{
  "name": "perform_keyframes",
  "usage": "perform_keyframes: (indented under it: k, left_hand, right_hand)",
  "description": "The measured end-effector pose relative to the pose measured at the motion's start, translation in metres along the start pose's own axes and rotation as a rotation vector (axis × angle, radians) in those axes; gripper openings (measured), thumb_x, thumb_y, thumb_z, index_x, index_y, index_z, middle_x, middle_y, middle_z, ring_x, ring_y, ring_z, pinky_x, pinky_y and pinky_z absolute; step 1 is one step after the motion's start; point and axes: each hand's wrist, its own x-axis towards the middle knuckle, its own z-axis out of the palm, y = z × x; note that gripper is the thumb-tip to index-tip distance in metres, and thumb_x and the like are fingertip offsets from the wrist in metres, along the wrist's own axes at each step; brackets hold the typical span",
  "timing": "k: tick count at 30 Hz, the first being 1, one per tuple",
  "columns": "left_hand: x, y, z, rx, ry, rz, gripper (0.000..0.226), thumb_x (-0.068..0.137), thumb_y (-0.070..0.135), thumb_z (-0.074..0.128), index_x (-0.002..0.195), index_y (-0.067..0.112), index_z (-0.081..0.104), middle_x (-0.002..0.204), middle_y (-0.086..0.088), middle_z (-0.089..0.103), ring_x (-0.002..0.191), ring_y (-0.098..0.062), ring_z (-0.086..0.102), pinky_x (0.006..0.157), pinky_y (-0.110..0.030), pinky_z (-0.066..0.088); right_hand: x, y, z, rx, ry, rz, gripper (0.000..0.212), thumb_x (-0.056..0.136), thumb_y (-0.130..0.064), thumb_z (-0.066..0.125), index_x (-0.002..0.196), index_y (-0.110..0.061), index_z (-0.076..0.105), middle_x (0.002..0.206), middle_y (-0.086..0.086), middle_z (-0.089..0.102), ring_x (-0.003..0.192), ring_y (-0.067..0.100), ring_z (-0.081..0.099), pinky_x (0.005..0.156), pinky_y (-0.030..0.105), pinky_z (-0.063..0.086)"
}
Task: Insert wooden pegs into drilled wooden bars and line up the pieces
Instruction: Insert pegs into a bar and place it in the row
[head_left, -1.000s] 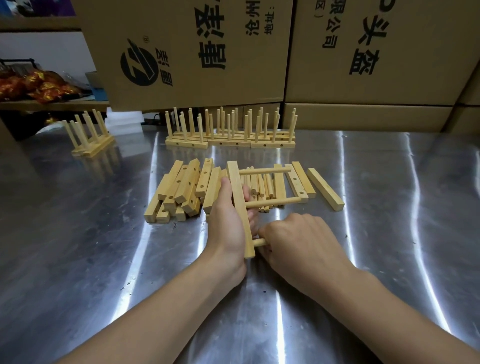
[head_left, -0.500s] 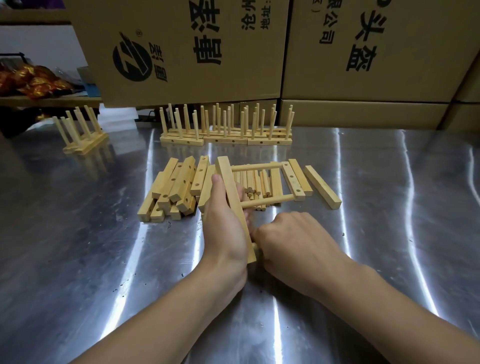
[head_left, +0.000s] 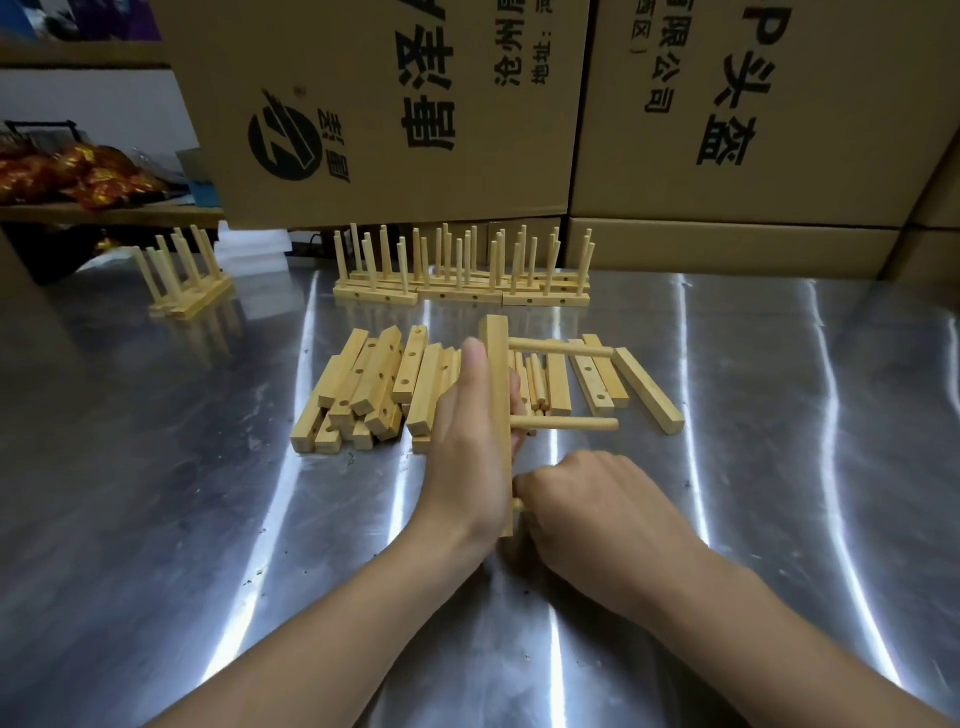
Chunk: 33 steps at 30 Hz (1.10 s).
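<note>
Third peg (head_left: 518, 504) mostly hid in R hand (head_left: 597, 514); L hand (head_left: 465, 447) fingers behind bar (head_left: 500, 410).

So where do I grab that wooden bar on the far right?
Pinch the far-right bar across its narrow width, on the nearer half, coming down from above. It lies flat on the table, and that half sticks out clear of the neighbouring bars.

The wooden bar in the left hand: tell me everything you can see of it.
The wooden bar is pale, plain, square-edged wood, pointing away from the camera above the steel table. The left hand grips it, thumb on its left face, fingers on its right. The far peg and the middle peg stick out to the right. At its near end the right hand holds a third peg; only a stub shows.
</note>
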Motion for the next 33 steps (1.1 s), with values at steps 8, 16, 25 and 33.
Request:
perform_keyframes:
  k: [8, 16, 25, 33]
  left_hand:
    - [0.026, -0.012, -0.023, 0.230, 0.137, 0.237, 0.030, 0.110, 0.055, 0.043, 0.103, 0.029, 0.057, 0.079, 0.014, 0.056, 0.069, 0.002, 0.054, 0.066, -0.013, 0.048]
    - [0.031, -0.009, -0.024, 0.014, 0.198, -0.044, 0.045, 0.106, 0.058, 0.046, 0.108, 0.015, 0.060, 0.079, 0.004, 0.073, 0.064, -0.011, 0.069, 0.051, -0.023, 0.055]
    - [0.033, -0.011, -0.018, -0.198, 0.092, -0.148, 0.042, 0.106, 0.050, 0.051, 0.119, 0.011, 0.062, 0.101, -0.008, 0.079, 0.086, -0.023, 0.081, 0.056, -0.029, 0.063]
    - [0.023, -0.035, -0.004, 0.156, -0.097, -0.053, 0.021, 0.101, 0.060, 0.053, 0.096, 0.044, 0.066, 0.092, 0.003, 0.070, 0.069, -0.015, 0.069, 0.060, -0.035, 0.055]
  right_hand:
    - [0.000, 0.036, 0.001, -0.074, 0.212, 0.212, 0.043, 0.077, -0.024, 0.079, 0.115, -0.028, 0.060, 0.114, -0.005, 0.058, 0.109, 0.024, 0.056, 0.090, 0.042, 0.038]
    - [0.001, 0.051, -0.001, 0.891, 0.369, 0.500, 0.043, 0.093, -0.049, 0.074, 0.133, -0.037, 0.064, 0.111, -0.016, 0.071, 0.100, 0.003, 0.069, 0.082, 0.020, 0.051]
    - [0.039, 0.073, -0.019, 0.805, 0.335, 0.407, 0.031, 0.099, -0.031, 0.070, 0.071, -0.019, 0.073, 0.061, -0.001, 0.063, 0.059, 0.013, 0.054, 0.061, 0.036, 0.042]
    - [0.178, 0.147, 0.003, 0.589, 0.288, 0.563, 0.021, 0.101, -0.033, 0.068, 0.093, -0.016, 0.077, 0.086, 0.000, 0.071, 0.083, 0.017, 0.068, 0.072, 0.035, 0.057]
